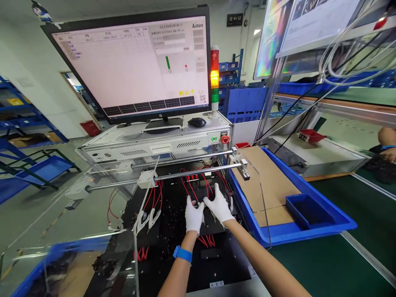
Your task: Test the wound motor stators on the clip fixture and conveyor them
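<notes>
One cam only, worn on the head, facing fwd and tilted down from above over both outstretched forearms, so the left hand (194, 216) and right hand (219, 206) sit near frame centre, close to the lens, w/ the black test fixture (185, 231) right under them. The wide lens bends edges: the monitor (130, 62) stands straight ahead at mid range, the blue tray (309, 231) lies close on the right, the green tabletop (355, 255) runs off to the lower right, and shelving shows far back. W/ no 2nd view, nothing overlaps.
</notes>
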Demonstrator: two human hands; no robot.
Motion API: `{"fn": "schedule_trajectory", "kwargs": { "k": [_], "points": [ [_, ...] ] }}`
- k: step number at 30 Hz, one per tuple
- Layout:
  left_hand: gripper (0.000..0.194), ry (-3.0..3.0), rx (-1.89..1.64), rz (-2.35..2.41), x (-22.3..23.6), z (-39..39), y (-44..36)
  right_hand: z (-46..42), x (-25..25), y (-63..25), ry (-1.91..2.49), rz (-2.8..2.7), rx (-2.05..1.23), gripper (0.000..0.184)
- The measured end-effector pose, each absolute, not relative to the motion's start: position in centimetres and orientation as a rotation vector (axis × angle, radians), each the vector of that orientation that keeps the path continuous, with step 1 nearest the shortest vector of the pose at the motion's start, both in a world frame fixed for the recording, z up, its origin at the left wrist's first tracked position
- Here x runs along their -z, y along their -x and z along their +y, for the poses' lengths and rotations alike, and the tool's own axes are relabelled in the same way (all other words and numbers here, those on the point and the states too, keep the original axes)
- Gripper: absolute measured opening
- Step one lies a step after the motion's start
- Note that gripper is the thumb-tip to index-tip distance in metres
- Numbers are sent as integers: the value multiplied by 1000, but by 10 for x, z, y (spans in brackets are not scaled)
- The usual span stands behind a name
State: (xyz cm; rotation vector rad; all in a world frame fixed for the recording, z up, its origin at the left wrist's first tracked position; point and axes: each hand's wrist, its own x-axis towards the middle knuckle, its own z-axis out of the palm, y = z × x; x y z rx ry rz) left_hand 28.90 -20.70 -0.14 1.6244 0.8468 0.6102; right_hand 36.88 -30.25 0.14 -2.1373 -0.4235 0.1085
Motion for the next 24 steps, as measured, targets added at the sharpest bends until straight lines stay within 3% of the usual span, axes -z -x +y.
{"fn": "schedule_trajectory", "kwargs": {
  "k": [8,13,16,19,22,24],
  "points": [
    [58,-2012,-583,881,6,-196,-284,-308,-24,-372,2428,-471,-237,72],
    [67,-2013,-467,912,0,-201,-241,-329,-35,-374,2520,-538,93,73],
    [71,-2430,-420,942,7,-225,-188,-318,-35,-371,2603,-696,-170,61],
    [69,-2776,-120,962,28,-250,-129,-296,-32,-374,2607,-867,-492,43],
    [71,-2831,278,1078,57,-258,-86,-286,-37,-375,2605,-941,-497,35],
    [70,-2838,341,1116,73,-256,-73,-297,-47,-368,2591,-911,-416,34]
  ]
}}
